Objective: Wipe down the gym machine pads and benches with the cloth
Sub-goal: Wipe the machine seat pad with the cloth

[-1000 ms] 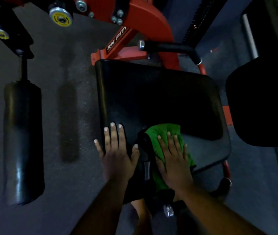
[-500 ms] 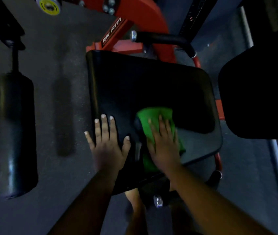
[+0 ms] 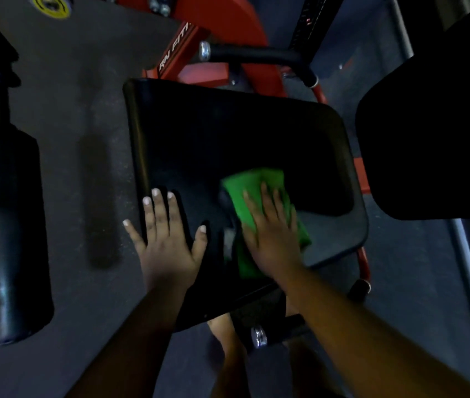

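On the near part of the black seat pad (image 3: 242, 145), the right hand (image 3: 274, 237) presses flat, fingers straight, on the soft, light green cloth (image 3: 253, 188); the left hand (image 3: 164, 242) rests open beside it, bracing.

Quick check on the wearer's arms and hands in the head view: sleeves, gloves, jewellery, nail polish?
Both forearms are bare as far as the frame shows, with no sleeve edge in view. The left hand and right hand wear no gloves. No rings, watch or bands are visible. The left hand's nails look pale and light-coloured; the right hand's nails are too blurred to tell.
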`<state>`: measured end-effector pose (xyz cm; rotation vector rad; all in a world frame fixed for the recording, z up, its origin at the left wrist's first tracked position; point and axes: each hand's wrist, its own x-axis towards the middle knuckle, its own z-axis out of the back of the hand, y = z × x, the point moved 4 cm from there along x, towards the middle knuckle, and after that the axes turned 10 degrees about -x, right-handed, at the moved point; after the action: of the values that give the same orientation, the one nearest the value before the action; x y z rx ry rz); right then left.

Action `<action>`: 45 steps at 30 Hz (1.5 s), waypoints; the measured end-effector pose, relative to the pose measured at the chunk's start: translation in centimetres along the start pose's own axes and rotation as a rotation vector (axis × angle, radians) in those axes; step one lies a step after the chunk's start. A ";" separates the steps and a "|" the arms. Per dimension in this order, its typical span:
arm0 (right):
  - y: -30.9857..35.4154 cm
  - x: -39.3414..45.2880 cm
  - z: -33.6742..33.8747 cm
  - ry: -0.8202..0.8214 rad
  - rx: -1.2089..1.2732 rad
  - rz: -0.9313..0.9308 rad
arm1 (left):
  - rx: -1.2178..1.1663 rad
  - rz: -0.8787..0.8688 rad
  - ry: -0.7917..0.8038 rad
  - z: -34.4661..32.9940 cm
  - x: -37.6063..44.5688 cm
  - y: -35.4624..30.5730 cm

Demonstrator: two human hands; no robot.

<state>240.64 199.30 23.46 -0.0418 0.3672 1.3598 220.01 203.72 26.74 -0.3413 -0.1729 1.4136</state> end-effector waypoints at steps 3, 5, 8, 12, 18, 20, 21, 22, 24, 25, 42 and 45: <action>-2.8 -6.6 -1.8 0.099 -0.008 -0.018 | 0.063 -0.100 0.000 0.0 0.8 -1.4; -3.1 -2.3 -1.7 0.080 -0.018 -0.073 | 0.092 -0.153 0.018 -0.2 2.3 -2.6; -2.7 9.9 0.5 0.001 0.034 -0.192 | 0.125 -0.186 0.067 -1.0 5.3 -4.1; -3.9 16.1 2.3 -0.040 0.014 -0.164 | 0.191 -0.277 0.161 -2.1 8.6 -6.3; -11.0 -2.7 -1.9 0.041 -0.033 -0.123 | 0.193 -0.370 0.236 -3.5 10.8 -8.8; -12.8 -2.2 -2.6 0.100 -0.066 -0.157 | 0.227 -0.421 0.248 -4.1 10.5 -8.7; -12.9 0.2 -2.2 0.089 -0.084 -0.215 | 0.244 -0.441 0.240 -4.3 10.5 -8.6; -12.6 3.6 -1.5 0.054 -0.076 -0.289 | 0.256 -0.442 0.231 -4.2 10.6 -8.6; -11.6 11.6 0.4 0.037 0.055 -0.473 | 0.262 -0.437 0.227 -3.8 10.7 -8.8; -10.9 15.1 1.3 0.039 0.107 -0.512 | 0.266 -0.445 0.225 -3.8 10.9 -9.0; -15.6 18.0 2.7 0.015 0.140 -0.589 | 0.273 -0.421 0.270 -3.8 10.4 -8.9; -15.6 16.7 2.2 -0.017 0.033 -0.473 | 0.273 -0.425 0.273 -3.6 10.5 -8.9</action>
<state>258.87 212.27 18.03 -0.0839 0.3396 0.8856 231.12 212.56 25.43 -0.2489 0.1637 0.9437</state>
